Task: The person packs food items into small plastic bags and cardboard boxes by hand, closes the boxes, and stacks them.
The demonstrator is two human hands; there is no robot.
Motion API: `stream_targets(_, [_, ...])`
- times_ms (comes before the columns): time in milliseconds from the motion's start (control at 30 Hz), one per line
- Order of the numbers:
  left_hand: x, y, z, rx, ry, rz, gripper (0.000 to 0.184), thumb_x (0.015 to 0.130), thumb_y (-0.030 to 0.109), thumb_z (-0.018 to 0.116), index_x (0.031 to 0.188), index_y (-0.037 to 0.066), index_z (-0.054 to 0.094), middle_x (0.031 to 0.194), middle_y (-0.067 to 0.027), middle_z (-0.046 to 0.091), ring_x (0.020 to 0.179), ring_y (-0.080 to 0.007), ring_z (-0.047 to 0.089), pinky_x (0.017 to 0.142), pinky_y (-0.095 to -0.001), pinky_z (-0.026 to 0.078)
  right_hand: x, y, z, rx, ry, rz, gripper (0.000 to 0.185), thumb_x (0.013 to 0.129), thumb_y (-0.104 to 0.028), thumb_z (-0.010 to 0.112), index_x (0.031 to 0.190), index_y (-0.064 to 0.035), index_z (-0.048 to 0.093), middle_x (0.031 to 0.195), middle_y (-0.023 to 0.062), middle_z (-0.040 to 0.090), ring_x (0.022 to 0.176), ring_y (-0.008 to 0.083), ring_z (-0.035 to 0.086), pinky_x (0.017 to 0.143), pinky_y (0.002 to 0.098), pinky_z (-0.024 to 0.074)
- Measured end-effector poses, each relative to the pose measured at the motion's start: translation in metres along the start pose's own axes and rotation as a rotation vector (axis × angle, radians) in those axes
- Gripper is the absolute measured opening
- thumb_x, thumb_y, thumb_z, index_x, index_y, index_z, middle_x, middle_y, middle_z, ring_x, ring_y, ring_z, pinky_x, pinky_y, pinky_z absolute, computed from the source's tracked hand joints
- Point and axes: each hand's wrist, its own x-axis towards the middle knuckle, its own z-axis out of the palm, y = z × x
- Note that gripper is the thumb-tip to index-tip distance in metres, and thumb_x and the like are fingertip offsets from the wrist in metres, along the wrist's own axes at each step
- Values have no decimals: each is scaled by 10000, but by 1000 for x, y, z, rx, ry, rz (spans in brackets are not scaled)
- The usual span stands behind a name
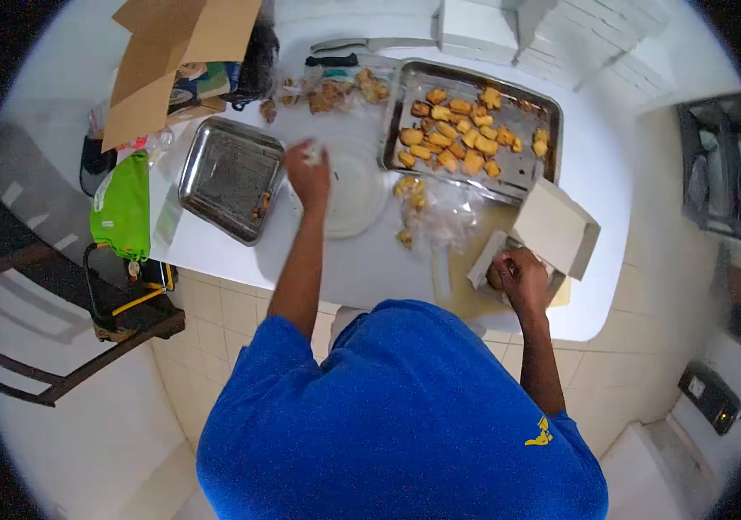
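My left hand (308,178) is closed over the left edge of a round clear lid or plate (355,198), with something small and whitish at its fingertips that I cannot make out. My right hand (521,276) reaches into an open white box (556,227) at the table's front right; its fingers are pinched at a brown item (495,276) inside. Between the hands lies a clear plastic bag (447,217) with yellowish pieces at its left. A large metal tray (537,178) behind holds several golden baked pieces (461,130).
A smaller metal tray (223,173) with a few crumbs sits at left. Bagged brown pieces (329,95), a black-handled knife (332,61) and white boxes (477,28) line the back. A cardboard box (149,82) and green bag (121,208) are far left.
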Motion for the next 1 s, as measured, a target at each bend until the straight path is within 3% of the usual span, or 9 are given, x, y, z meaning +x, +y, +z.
stream_targets(67, [62,-50,13,53,178,-254,333,724,86,677,1043,63,584,985,-146,561,921,-261,532,811,-368,433,25,-27,-5,106,-29,-49,157,824,-233,608,832,-79,639,848,140,631,760,329,615,667,413,489])
stream_targets(167, [117,-116,31,294,4,-349,354,779,161,634,1106,51,557,1057,-199,553,1030,-302,515,859,-384,429,52,-48,9,144,-38,-128,195,838,-252,583,851,-68,646,864,135,637,776,316,612,685,406,489])
stream_targets(267, [151,-166,43,457,-207,-305,336,798,185,611,1096,39,561,1051,-198,562,1006,-310,528,841,-394,437,86,-41,61,171,-266,-197,213,840,-265,541,879,-86,649,853,159,627,797,363,594,731,456,477])
stream_targets(367, [197,-211,89,413,-235,-266,327,817,209,588,1087,26,564,1046,-197,570,981,-318,540,823,-404,445,110,-64,107,218,-185,-266,156,737,-226,609,769,-75,636,764,144,617,719,343,590,644,452,459])
stream_targets(400, [199,-212,105,390,-224,-282,325,823,217,580,1084,22,565,1044,-197,573,973,-320,545,817,-407,448,115,-95,81,121,-348,-182,150,731,-227,613,768,-84,641,760,134,624,714,331,599,633,446,464])
stream_targets(467, [201,-209,112,354,-185,-330,326,836,233,565,1078,14,568,1040,-197,579,956,-325,553,806,-413,454,125,-116,80,186,-327,-396,151,742,-227,609,766,-82,642,764,132,623,706,324,604,624,447,467])
stream_targets(700, [174,-202,68,122,142,-511,356,881,289,512,1056,-14,576,1027,-195,599,898,-344,582,764,-436,473,118,-169,86,256,-234,-439,130,780,-193,587,792,-68,619,742,150,597,762,342,598,668,445,471])
stream_targets(867, [140,-225,26,-35,368,-131,318,919,249,409,939,-15,585,885,-151,626,765,-285,572,679,-412,461,83,-144,73,418,-312,-507,126,778,-167,576,782,-48,617,811,169,617,788,347,609,709,446,493])
stream_targets(1000, [62,-105,-46,-478,106,-489,279,907,240,495,1105,49,540,1108,-111,559,950,-217,568,773,-330,473,76,-113,82,540,-355,-404,187,791,-189,680,914,-56,636,914,100,654,817,239,634,725,350,505])
